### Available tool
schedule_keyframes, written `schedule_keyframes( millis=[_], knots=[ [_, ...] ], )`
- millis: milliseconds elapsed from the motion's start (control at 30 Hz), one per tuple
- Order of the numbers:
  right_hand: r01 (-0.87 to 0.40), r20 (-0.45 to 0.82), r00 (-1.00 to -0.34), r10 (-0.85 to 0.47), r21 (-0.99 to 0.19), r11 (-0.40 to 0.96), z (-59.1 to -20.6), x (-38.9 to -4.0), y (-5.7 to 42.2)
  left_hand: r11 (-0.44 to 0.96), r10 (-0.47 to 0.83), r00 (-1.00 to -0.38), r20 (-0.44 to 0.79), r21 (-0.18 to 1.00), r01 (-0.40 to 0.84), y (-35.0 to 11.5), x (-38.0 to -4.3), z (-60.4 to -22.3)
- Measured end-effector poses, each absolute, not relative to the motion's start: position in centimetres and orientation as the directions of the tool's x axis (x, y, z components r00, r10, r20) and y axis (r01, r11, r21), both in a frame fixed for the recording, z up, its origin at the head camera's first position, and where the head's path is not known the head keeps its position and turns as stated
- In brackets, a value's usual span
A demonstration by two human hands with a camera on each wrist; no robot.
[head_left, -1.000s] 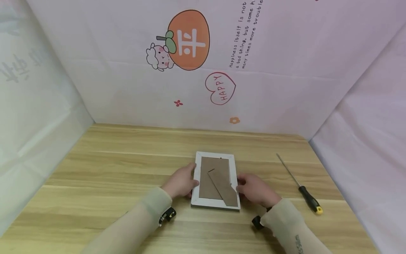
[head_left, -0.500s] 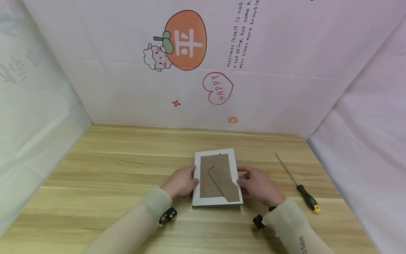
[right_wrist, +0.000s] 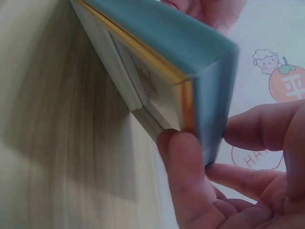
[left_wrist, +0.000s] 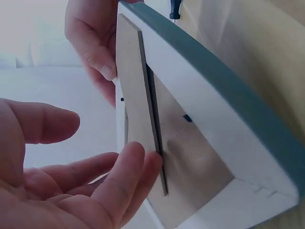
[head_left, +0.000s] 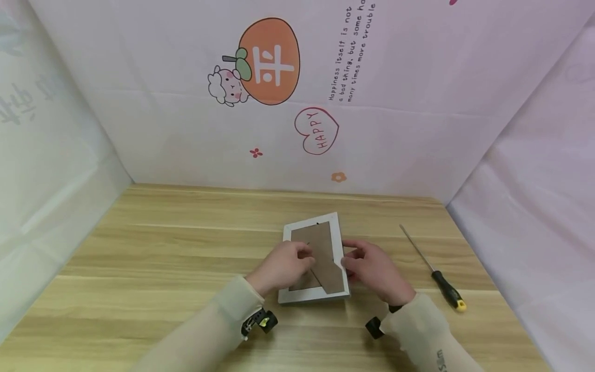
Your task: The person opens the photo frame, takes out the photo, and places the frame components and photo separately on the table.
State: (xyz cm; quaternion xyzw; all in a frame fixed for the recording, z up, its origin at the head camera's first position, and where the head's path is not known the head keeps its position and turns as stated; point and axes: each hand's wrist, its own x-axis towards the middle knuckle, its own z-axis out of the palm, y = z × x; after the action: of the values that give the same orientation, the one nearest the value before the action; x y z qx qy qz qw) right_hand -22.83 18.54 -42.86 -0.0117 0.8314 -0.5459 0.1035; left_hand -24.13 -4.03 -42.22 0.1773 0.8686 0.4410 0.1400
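Note:
A picture frame [head_left: 310,295] is tilted, its right side raised off the table and its brown back facing up. My right hand [head_left: 376,271] pinches the raised right edge. In the right wrist view, its thumb and fingers grip the blue-green side [right_wrist: 213,109] of the frame. My left hand [head_left: 285,263] is over the back. In the left wrist view, its fingertips [left_wrist: 128,155] touch the brown easel stand [left_wrist: 136,95], which lies close along the backing. The left thumb [left_wrist: 52,124] stands apart from the stand.
A screwdriver [head_left: 447,290] with a black and yellow handle lies on the wooden table [head_left: 186,248] to the right. White printed cloth [head_left: 395,139] hangs behind the table and on both sides.
The frame's right side has risen, with my right hand still holding it. My left hand has let go of the left edge and moved right onto the back.

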Motion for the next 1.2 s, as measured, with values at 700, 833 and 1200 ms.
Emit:
schedule_keyframes(
  millis=[700,833,1200],
  knots=[
    [-0.029,-0.038,-0.985,-0.171,-0.927,0.374,-40.9,-21.8,15.7,0.395,0.454,-0.868,-0.204,0.918,-0.009,-5.4,-24.5,-40.4],
    [-0.025,-0.034,-0.985,-0.168,-0.942,0.335,-40.8,-21.7,15.0,0.383,0.435,-0.872,-0.223,0.923,-0.045,-5.6,-24.6,-39.8],
    [-0.034,-0.02,-0.982,-0.189,-0.961,0.276,-40.4,-21.5,13.1,0.386,0.421,-0.865,-0.271,0.917,-0.1,-6.1,-25.4,-39.1]
  ],
)
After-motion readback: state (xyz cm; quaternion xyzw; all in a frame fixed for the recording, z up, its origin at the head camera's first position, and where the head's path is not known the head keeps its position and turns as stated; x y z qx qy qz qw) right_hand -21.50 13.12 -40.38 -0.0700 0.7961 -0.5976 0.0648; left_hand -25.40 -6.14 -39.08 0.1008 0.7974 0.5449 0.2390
